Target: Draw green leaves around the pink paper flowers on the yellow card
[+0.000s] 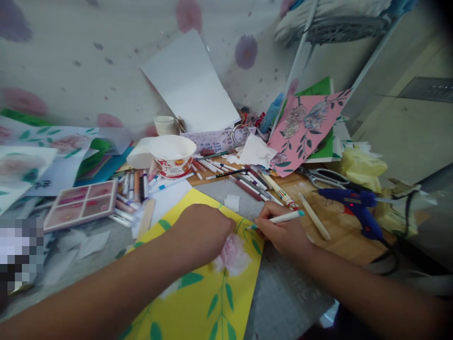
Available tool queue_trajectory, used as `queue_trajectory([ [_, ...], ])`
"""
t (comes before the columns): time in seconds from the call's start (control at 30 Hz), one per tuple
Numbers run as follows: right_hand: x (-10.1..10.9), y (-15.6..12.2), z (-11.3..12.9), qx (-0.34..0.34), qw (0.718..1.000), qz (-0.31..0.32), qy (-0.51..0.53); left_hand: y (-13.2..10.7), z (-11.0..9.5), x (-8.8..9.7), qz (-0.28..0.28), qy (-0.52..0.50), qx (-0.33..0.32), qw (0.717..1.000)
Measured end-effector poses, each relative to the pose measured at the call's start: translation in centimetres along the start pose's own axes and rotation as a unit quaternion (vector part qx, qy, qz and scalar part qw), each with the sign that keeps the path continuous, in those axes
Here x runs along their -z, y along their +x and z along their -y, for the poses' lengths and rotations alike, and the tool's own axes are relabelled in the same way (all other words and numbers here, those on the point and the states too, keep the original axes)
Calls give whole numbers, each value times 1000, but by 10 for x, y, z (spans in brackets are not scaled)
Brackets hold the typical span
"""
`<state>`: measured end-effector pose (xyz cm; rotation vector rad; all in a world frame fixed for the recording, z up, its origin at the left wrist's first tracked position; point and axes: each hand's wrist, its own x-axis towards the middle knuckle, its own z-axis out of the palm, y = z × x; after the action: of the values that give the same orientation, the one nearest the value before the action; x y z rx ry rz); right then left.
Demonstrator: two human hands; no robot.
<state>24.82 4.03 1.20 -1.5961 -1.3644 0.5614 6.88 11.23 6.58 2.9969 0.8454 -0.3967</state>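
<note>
A yellow sheet [208, 293] painted with a pink flower and green leaves lies on the table in front of me. My left hand [203, 231] rests on its upper part with the fingers curled under, pressing the sheet down. My right hand [283, 233] grips a white marker with a teal end [279, 218]. The marker's tip touches the sheet's right edge near the green leaves.
Several markers [226, 172] lie scattered behind the sheet, beside a paper bowl [173, 153] and a paint palette [81, 203]. A blue glue gun [357, 205], scissors [322, 177] and a cream stick [314, 216] lie on the wooden board at right. Painted pink card [304, 127] leans behind.
</note>
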Motion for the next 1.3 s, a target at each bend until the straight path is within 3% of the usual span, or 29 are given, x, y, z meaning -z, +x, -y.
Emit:
queue_trajectory([
  [0.5,5,-3,2,10,997,57,43,1,-1,0,-2,-2,-1,1000],
  [0.97,0,1,-2,-17,1000,3,23,-1,-1,0,3,1,2,1000],
  [1.3,2,-1,2,-10,999,22,23,-1,-1,1,9,-2,2,1000],
])
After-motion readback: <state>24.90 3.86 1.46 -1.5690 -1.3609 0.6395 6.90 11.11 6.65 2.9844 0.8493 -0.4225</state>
